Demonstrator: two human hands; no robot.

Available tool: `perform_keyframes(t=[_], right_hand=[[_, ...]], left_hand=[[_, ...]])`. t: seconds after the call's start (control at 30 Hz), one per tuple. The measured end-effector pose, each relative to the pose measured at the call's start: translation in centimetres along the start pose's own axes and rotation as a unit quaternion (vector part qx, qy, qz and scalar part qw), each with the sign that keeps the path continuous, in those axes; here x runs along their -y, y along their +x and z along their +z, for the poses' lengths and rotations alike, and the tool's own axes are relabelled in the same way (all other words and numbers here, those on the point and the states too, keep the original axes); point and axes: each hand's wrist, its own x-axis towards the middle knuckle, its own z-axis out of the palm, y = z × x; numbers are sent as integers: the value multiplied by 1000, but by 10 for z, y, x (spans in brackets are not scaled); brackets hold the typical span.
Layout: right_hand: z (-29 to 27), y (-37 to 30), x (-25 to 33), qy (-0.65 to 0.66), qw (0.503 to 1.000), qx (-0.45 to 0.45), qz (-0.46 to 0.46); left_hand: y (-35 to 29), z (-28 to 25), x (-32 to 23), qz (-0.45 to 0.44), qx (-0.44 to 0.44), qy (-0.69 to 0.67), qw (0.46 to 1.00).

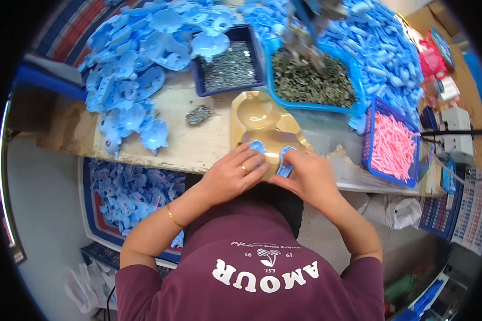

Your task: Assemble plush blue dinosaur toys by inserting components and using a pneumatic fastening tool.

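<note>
A tan, glossy moulded fixture (pixel 260 115) with rounded hollows lies at the table's front edge, between my hands. My left hand (pixel 236 174), with a ring and a bracelet, has its fingers closed around a small blue plastic piece (pixel 257 145) at the fixture's near left part. My right hand (pixel 309 177) pinches another narrow blue plastic piece (pixel 285 161) between thumb and fingers, at the fixture's near right part. The undersides of both pieces are hidden.
Behind the fixture stand a dark tray of metal pins (pixel 227 67) and a blue basket of small dark metal parts (pixel 310 80). A basket of pink sticks (pixel 393 144) is at right. Blue shells (pixel 139 48) pile up left, blue parts (pixel 385 59) right. A crate (pixel 136 192) sits below.
</note>
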Motion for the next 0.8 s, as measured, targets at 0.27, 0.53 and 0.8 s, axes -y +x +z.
perform_keyframes(t=[0.27,0.53,0.8], right_hand=[[-16,1,0,-6,1000,9,30],[-16,18,8,47,998,11,51],[-16,27,24,108,993,-23,31]], left_hand=[[-44,-35,33,-145,-125,74,979],[-102,-86,68,-292,-109,159,937],[-116,-146,83,-340,-528,-490,605]])
